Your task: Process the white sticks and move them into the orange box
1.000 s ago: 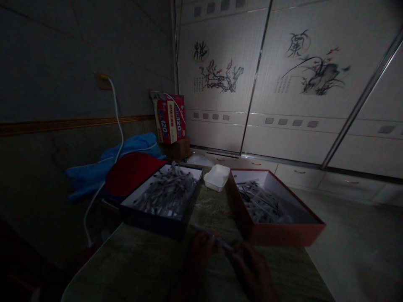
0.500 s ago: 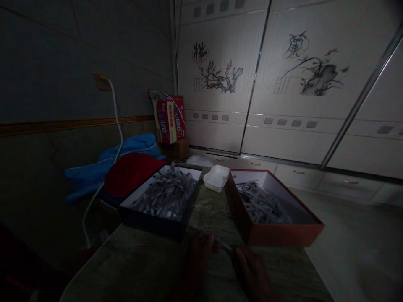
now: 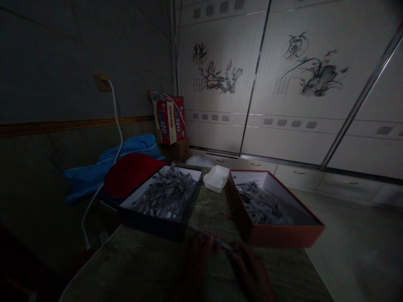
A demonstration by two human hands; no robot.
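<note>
In the dim light my left hand (image 3: 201, 249) is closed on one end of a thin pale stick-like item (image 3: 223, 244) above the near part of the table. My right hand (image 3: 248, 264) grips the other end, lower right. A dark blue box (image 3: 151, 224) on the left holds a heap of slim translucent pieces (image 3: 170, 193). An orange-red box (image 3: 283, 235) on the right holds more of these thin pieces (image 3: 261, 203). Between the boxes, farther back, sits a white plastic tray (image 3: 216, 178).
A red round item (image 3: 132, 174) and a blue cloth bag (image 3: 126, 153) lie left of the blue box. A white cable (image 3: 116, 113) hangs from a wall socket. Red cartons (image 3: 171, 119) stand behind, near white sliding doors (image 3: 217, 84).
My right hand has shifted slightly left, toward my left hand, along the thin item. My left hand has barely moved.
</note>
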